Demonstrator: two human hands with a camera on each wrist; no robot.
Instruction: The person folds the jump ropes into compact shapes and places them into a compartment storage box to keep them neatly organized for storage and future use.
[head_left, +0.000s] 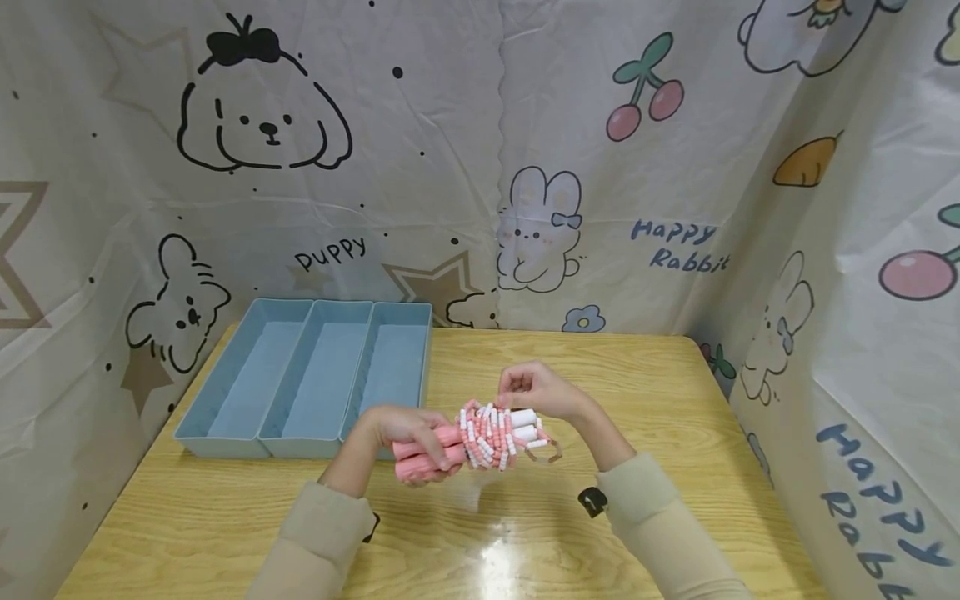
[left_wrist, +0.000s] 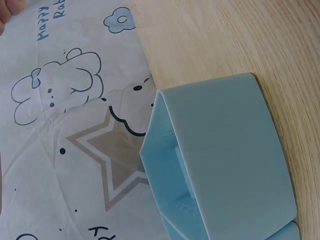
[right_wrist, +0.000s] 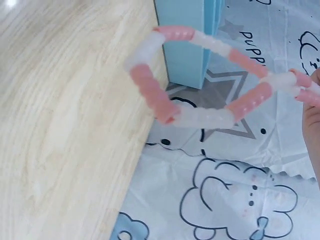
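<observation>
My left hand (head_left: 411, 435) grips the pink handles of a beaded jump rope (head_left: 487, 437) above the table's middle. Pink and white beads are wound in a bundle around the handles, whose white ends stick out to the right. At the bundle's top my right hand (head_left: 536, 390) pinches the beaded cord with thumb and fingers. In the right wrist view a loop of the jump rope (right_wrist: 248, 101) hangs out, and the hand (right_wrist: 312, 125) shows only at the right edge. The left wrist view does not show the jump rope.
A light blue tray (head_left: 303, 450) with three long compartments stands at the table's back left, just behind my left hand. The wooden table (head_left: 637, 375) meets a printed cloth (head_left: 450, 167) at the back and sides.
</observation>
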